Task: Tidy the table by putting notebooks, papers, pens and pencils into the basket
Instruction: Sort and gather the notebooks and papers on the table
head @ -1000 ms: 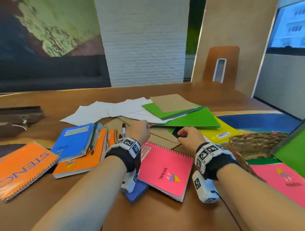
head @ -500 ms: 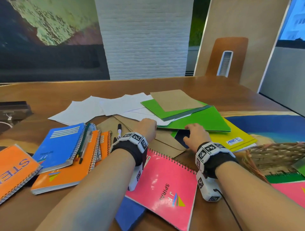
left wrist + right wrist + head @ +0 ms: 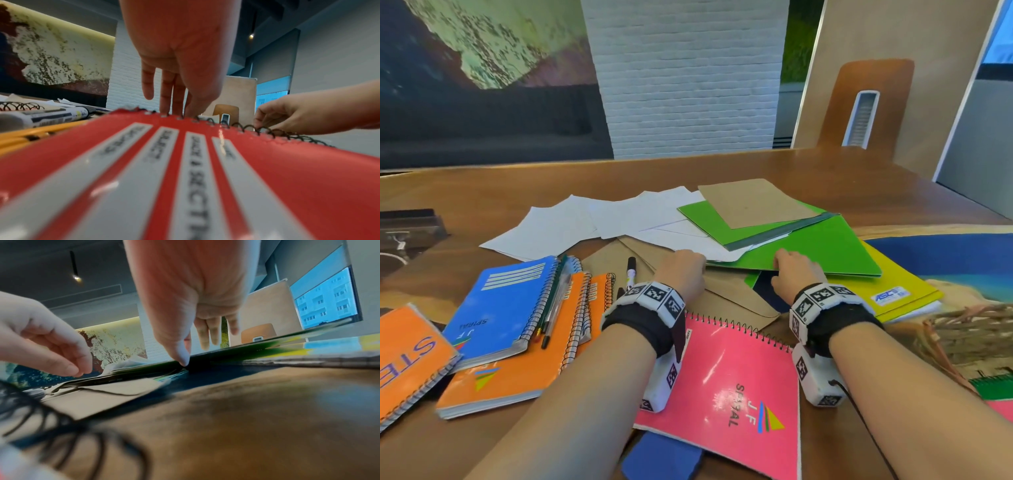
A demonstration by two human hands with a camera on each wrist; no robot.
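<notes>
Both hands pushed further forward since a second ago, now up at the near edge of the paper pile. Left hand (image 3: 683, 274) resting fingertips on the white papers (image 3: 619, 219) where they overlap the brown envelope (image 3: 726, 298), fingers fairly straight, nothing clamped. Right hand (image 3: 792, 274) with thumb tucked under the edge of the green folder (image 3: 818, 250) and fingers loosely over it, folder edge lifted a bit off the stack, grip just starting to close on it. Pink notebook (image 3: 736, 383) lying under both wrists on the counter (image 3: 825, 171). Blue notebook (image 3: 503, 301) stacked on orange ones at left, pens (image 3: 553, 305) beside its spiral, black marker (image 3: 631, 270) near the left wrist. Basket (image 3: 976, 335) off at the right edge, just past the yellow folder (image 3: 904, 291).
</notes>
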